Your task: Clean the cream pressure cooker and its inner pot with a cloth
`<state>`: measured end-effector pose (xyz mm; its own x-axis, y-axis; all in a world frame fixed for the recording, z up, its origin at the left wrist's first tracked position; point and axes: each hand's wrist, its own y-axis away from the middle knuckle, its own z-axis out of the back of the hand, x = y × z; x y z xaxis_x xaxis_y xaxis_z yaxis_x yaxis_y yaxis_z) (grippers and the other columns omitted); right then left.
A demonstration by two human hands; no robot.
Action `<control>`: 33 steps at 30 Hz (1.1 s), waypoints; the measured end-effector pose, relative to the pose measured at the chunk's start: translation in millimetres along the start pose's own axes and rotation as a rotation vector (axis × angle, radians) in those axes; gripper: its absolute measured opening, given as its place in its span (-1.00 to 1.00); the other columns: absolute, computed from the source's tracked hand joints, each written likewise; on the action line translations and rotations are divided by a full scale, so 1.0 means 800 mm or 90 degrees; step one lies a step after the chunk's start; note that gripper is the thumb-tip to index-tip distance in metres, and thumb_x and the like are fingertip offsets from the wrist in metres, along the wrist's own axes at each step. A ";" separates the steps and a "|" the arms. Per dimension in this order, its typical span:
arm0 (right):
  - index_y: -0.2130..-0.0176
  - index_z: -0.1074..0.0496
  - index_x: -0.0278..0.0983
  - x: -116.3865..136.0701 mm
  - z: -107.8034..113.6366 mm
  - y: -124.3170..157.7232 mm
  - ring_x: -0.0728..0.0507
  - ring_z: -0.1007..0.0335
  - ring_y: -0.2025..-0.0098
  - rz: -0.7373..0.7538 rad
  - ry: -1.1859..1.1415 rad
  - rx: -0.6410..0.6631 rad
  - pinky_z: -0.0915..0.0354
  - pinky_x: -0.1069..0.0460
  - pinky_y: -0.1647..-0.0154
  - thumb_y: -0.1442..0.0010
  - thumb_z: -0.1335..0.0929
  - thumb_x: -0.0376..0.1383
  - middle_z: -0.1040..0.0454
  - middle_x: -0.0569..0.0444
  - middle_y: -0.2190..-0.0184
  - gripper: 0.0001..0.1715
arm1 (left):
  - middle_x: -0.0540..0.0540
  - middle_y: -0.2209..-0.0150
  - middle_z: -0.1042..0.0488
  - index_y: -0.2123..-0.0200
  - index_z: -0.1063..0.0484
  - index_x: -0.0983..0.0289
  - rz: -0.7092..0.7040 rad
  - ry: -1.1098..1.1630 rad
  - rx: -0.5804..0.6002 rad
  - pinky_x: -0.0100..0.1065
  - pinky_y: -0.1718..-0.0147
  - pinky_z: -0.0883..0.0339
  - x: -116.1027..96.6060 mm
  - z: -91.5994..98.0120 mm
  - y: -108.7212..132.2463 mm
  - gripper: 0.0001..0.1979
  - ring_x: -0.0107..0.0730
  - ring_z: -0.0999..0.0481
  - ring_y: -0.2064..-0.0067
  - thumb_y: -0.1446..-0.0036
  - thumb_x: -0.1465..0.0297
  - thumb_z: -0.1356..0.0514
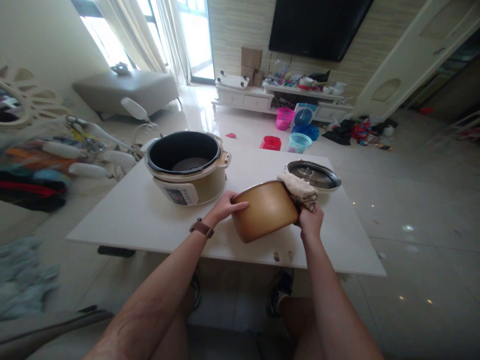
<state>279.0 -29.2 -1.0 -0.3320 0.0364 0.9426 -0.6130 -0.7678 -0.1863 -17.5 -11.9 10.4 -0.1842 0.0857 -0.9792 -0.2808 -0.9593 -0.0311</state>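
Note:
A golden-brown inner pot (pixel 262 212) is held tilted above the white table (pixel 150 215), its mouth turned away from me. My left hand (pixel 227 206) grips its left rim and wall, a brown watch on that wrist. My right hand (pixel 310 220) holds the pot's right rim together with a beige cloth (pixel 300 189) draped over the edge. A cream rice cooker (pixel 187 170) stands open at the table's back left, its dark cavity showing. A metal lid (pixel 314 175) lies flat at the back right, just behind the cloth.
A rack with white-handled utensils (pixel 93 155) stands left of the table. On the floor beyond are a red box (pixel 270 143) and pink and blue baskets (pixel 299 142). A grey sofa (pixel 127 90) and a TV cabinet (pixel 258 97) stand farther back. My knees are under the table's near edge.

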 end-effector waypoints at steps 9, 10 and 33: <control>0.15 -0.63 -0.33 0.018 -0.001 0.019 -0.21 -0.55 0.26 0.207 0.013 0.002 -0.43 -0.06 0.17 -0.12 -0.37 -0.24 -0.67 -0.02 0.30 -0.66 | -0.04 0.59 -0.24 0.58 -0.40 0.32 0.000 0.016 -0.031 -0.42 0.53 0.04 -0.014 -0.004 0.001 -0.42 -0.52 -0.18 0.50 0.09 -0.09 -0.43; 0.10 -0.63 -0.31 0.026 0.001 0.025 -0.24 -0.59 0.20 0.267 0.021 0.012 -0.46 -0.08 0.11 -0.14 -0.36 -0.26 -0.69 -0.04 0.24 -0.64 | -0.04 0.58 -0.26 0.57 -0.43 0.33 0.001 0.021 -0.032 -0.42 0.52 0.03 -0.017 -0.005 0.001 -0.44 -0.52 -0.19 0.50 0.09 -0.07 -0.43; 0.06 -0.63 -0.29 0.044 0.012 0.025 -0.26 -0.61 0.18 0.275 0.053 0.002 -0.44 -0.09 0.08 -0.11 -0.35 -0.30 -0.70 -0.06 0.20 -0.59 | -0.06 0.59 -0.21 0.62 -0.33 0.30 -0.010 0.022 0.004 -0.41 0.52 0.03 -0.004 -0.013 0.002 -0.39 -0.53 -0.16 0.50 0.07 -0.12 -0.42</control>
<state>261.7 -49.6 30.9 -0.6136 -0.2376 0.7531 -0.4029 -0.7260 -0.5573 -7.8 -16.6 11.4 -0.1480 0.0908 -0.9848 -0.2890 -0.9563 -0.0448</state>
